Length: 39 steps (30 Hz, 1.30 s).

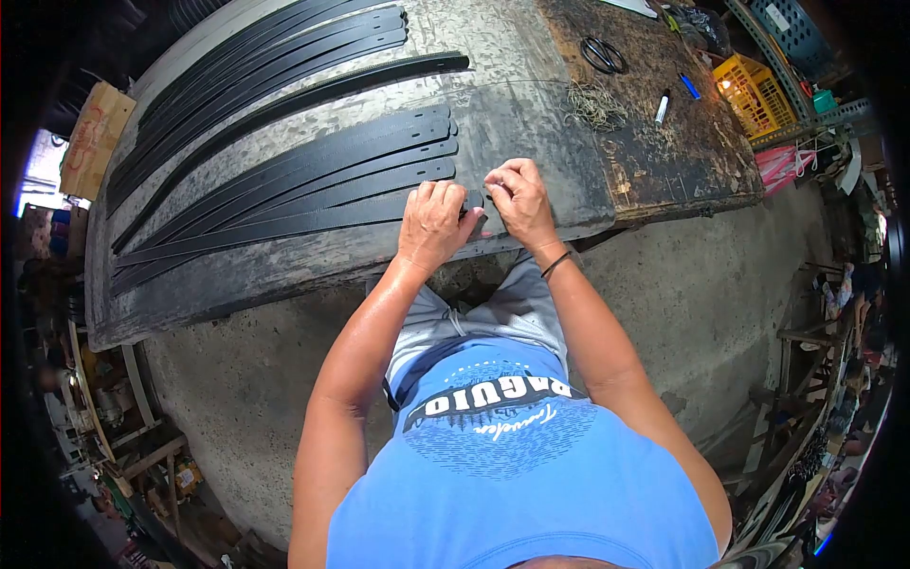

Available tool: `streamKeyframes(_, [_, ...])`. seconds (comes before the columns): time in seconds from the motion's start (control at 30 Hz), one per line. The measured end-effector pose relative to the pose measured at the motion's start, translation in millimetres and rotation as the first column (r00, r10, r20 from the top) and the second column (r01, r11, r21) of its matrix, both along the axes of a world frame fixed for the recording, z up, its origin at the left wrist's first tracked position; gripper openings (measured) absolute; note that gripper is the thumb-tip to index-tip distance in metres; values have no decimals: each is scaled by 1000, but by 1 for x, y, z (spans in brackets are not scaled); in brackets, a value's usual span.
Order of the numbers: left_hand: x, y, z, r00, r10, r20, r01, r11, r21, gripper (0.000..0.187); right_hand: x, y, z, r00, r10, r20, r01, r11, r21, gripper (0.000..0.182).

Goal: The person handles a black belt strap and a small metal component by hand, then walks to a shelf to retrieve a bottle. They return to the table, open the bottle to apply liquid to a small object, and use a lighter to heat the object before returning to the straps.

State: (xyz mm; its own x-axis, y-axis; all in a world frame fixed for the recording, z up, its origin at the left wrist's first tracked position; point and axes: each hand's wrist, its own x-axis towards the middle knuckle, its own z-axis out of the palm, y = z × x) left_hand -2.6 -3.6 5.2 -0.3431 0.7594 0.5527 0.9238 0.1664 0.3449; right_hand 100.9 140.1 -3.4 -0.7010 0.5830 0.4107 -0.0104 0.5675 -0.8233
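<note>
My left hand (434, 224) is closed around the end of a black strip (313, 220) near the table's front edge. Just to its right, my right hand (521, 201) is curled with thumb and fingertips pinched together; whatever lies between them is too small to make out. Several more black strips (351, 152) with slotted, rounded ends fan out beyond my left hand. One thicker black strip (379, 78) lies farther back, and another bundle of strips (313, 43) is behind it.
The worn table (531, 114) has a brown board (654, 156) at its right, bearing a black coil (603, 55), tangled strings (595, 104), a marker (663, 106) and a blue pen (689, 86). A yellow basket (754, 95) stands beyond. A wooden block (97, 140) is at left.
</note>
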Motion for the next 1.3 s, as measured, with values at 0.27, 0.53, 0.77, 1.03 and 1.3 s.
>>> streamKeyframes(0.27, [2, -1, -1, 999, 38, 18, -37, 998, -55, 36, -1, -1, 3, 999, 42, 34, -47, 988, 148, 10])
streamKeyframes(0.53, [1, 0, -1, 999, 27, 21, -26, 999, -28, 35, -2, -1, 2, 998, 43, 36, -48, 986, 162, 11])
streamKeyframes(0.77, [2, -3, 6, 996, -15, -87, 6, 994, -107, 31, -2, -3, 4, 997, -79, 22, 78, 997, 12, 8])
streamKeyframes(1.03, [3, 0, 5, 990, 12, -144, -32, 990, -134, 34, 0, -3, 3, 991, -131, 17, 132, 990, -45, 6])
streamKeyframes(1.3, [2, -2, 2, 997, 73, -1, -72, 992, -106, 38, -1, -2, 0, 999, 28, 31, -33, 988, 151, 9])
